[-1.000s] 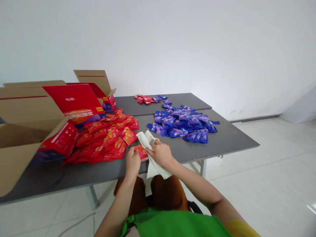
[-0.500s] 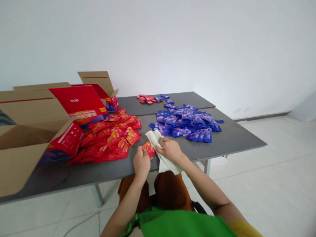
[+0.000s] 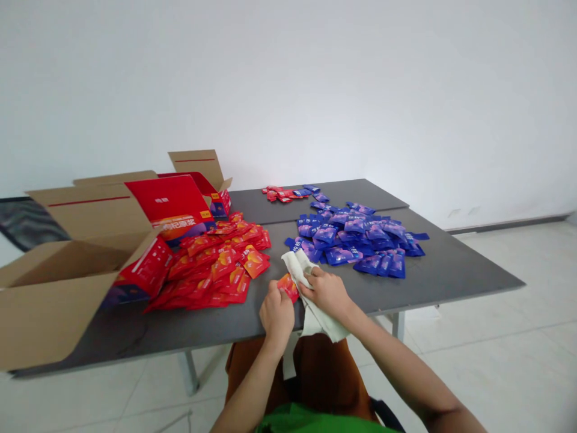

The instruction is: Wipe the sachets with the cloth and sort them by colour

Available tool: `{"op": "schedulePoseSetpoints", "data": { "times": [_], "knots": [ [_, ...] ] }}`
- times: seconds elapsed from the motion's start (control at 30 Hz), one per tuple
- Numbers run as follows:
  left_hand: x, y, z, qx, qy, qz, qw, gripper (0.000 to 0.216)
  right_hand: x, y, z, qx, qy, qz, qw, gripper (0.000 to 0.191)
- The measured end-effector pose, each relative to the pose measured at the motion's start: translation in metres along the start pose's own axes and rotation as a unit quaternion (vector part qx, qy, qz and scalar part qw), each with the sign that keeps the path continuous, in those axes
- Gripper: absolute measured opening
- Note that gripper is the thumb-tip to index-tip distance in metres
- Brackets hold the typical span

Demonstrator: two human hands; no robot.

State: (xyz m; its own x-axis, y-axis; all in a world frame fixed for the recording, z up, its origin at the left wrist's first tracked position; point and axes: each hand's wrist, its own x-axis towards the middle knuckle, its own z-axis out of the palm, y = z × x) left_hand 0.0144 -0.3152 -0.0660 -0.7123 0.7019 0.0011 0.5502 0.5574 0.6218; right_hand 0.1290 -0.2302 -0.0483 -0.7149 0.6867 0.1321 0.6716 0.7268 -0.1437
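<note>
Near the table's front edge, my left hand [image 3: 277, 313] is closed on one side of a red-orange sachet [image 3: 289, 287]. My right hand [image 3: 328, 293] grips a folded white cloth [image 3: 301, 267], which lies against the sachet's right side and hangs down past the table edge. The cloth hides part of the sachet. Left of my hands spreads a heap of red sachets [image 3: 216, 264]. A pile of blue-purple sachets [image 3: 360, 234] lies beyond and to the right of my right hand.
An open cardboard carton [image 3: 49, 300] with red printed flaps stands at the left, and another open box [image 3: 220, 201] sits behind it. A small mixed group of red and blue sachets [image 3: 283, 193] lies at the back of the dark table [image 3: 469, 270]. A white wall rises behind.
The view has shifted, so everything appears farther right and slightly lower. Both hands keep hold of the sachet and cloth in nearly the same pose.
</note>
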Motion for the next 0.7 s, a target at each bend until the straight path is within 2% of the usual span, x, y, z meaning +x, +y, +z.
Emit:
{"op": "schedulePoseSetpoints", "data": {
  "times": [0.07, 0.13, 0.27, 0.4, 0.47, 0.57, 0.63, 0.7],
  "knots": [
    [-0.001, 0.005, 0.001, 0.021, 0.012, -0.023, 0.999, 0.026, 0.0, -0.004, -0.001, 0.003, -0.019, -0.09, 0.996, 0.039],
    [-0.003, 0.008, 0.001, 0.042, 0.006, -0.018, 0.999, 0.025, -0.009, -0.004, 0.001, 0.014, -0.024, -0.128, 0.991, 0.037],
    [-0.005, 0.011, 0.001, 0.079, -0.02, 0.025, 0.996, 0.026, -0.032, 0.008, 0.01, 0.037, 0.017, -0.041, 0.998, 0.032],
    [-0.005, 0.013, -0.002, 0.096, -0.045, 0.014, 0.994, 0.033, -0.021, 0.015, 0.007, 0.016, 0.044, 0.042, 0.998, 0.037],
    [-0.003, 0.012, -0.002, 0.1, -0.053, -0.006, 0.994, 0.035, -0.008, 0.013, 0.005, 0.01, 0.034, 0.007, 0.999, 0.042],
    [0.001, 0.007, 0.001, 0.116, -0.052, -0.01, 0.992, 0.033, -0.002, 0.008, 0.009, 0.017, 0.025, -0.126, 0.992, 0.053],
    [0.001, 0.006, 0.002, 0.121, -0.057, 0.003, 0.991, 0.033, -0.01, 0.01, 0.012, 0.022, 0.018, -0.138, 0.99, 0.054],
    [-0.001, 0.007, 0.0, 0.119, -0.061, 0.02, 0.991, 0.033, -0.024, 0.018, 0.012, 0.025, 0.016, -0.098, 0.995, 0.049]
  ]
}}
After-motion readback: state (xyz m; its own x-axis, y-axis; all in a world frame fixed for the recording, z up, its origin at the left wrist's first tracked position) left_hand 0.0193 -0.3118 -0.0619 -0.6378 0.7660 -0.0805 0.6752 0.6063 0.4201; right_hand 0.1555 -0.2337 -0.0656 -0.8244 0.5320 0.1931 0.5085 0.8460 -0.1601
